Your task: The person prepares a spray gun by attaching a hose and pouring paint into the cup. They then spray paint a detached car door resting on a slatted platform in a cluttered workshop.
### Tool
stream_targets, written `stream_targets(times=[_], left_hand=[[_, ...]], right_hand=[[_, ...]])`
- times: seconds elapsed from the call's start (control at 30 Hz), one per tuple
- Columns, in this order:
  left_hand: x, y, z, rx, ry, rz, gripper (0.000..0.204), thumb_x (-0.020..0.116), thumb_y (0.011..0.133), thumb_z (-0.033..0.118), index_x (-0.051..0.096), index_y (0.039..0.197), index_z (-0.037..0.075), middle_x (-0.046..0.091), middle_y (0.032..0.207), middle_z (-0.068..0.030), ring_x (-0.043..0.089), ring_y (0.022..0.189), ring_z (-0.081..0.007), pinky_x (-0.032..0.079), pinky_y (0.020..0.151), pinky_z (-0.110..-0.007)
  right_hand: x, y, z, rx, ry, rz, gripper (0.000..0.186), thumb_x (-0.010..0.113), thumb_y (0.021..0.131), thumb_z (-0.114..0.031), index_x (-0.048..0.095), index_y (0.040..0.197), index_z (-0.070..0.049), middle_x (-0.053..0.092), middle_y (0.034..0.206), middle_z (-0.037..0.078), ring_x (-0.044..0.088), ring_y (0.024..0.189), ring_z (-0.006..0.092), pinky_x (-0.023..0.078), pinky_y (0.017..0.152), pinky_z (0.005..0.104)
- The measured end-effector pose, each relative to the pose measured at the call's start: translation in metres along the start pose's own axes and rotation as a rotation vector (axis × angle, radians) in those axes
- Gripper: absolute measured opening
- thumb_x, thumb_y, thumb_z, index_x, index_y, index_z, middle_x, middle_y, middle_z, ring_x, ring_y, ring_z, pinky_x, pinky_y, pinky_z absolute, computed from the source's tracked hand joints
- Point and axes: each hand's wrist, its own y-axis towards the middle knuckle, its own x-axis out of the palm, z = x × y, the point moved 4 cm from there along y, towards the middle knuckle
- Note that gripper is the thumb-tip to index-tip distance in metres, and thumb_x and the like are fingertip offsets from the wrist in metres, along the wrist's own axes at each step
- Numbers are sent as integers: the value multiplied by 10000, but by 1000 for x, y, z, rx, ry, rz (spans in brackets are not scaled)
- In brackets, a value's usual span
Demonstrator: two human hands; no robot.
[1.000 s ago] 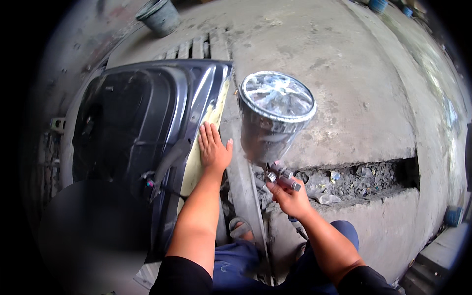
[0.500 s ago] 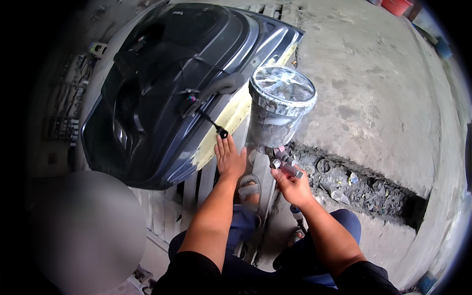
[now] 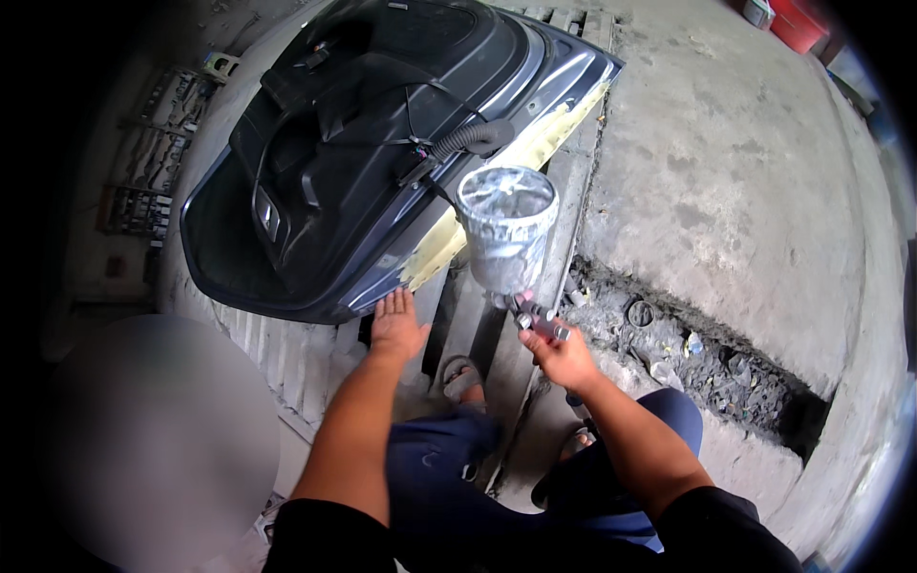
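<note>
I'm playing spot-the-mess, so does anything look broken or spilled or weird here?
Yes: the dark car door has an uneven yellowish patch along its edge, unlike the dark surface beside it. At right, a floor trench holds scattered debris, messy beside plain concrete.

We take this for a vehicle body workshop: toward eleven o'clock, a dark vehicle panel (image 3: 349,177) with a pale yellow patch (image 3: 552,136) along its edge lies on grey slats (image 3: 465,322), and near the centre we see a spray gun (image 3: 543,323) with a smeared cup (image 3: 506,253). Stained concrete floor (image 3: 726,172) spreads toward two o'clock, and a rubble-filled trench (image 3: 712,372) runs toward four.
</note>
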Motion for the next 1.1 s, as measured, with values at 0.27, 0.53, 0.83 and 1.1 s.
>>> stream_targets(times=[0.27,0.53,0.83,1.1], left_hand=[[-4,-7,-19,51,165,-63,822,498,903,465,184,1464,-48,216,1525,-228,232,1411,-334,192,1149,-420],[-53,-2,-20,118,-450,-16,586,495,917,438,513,1262,-35,593,1161,-275,540,1128,-413,421,962,-434],[-52,30,52,166,-1743,-550,750,282,979,574,342,1407,-39,498,1345,-204,489,1233,-293,355,1051,-416],[-76,37,70,335,-2060,-428,501,366,978,464,502,1275,84,575,1273,-73,528,1167,-203,380,984,-376]], right_hand=[[-1,10,-10,40,-127,-48,331,648,897,-299,607,1116,-55,600,682,83,556,607,158,469,614,318],[-5,2,-24,-33,-137,-6,295,664,901,-313,599,936,-28,562,647,9,542,586,81,450,540,274],[-22,-23,-26,-10,-100,-44,333,643,906,-342,598,1017,-31,594,672,84,579,634,183,469,612,343],[-26,-39,-37,-77,-51,-115,327,658,902,-314,607,1069,-38,573,682,63,487,623,133,451,609,310]])
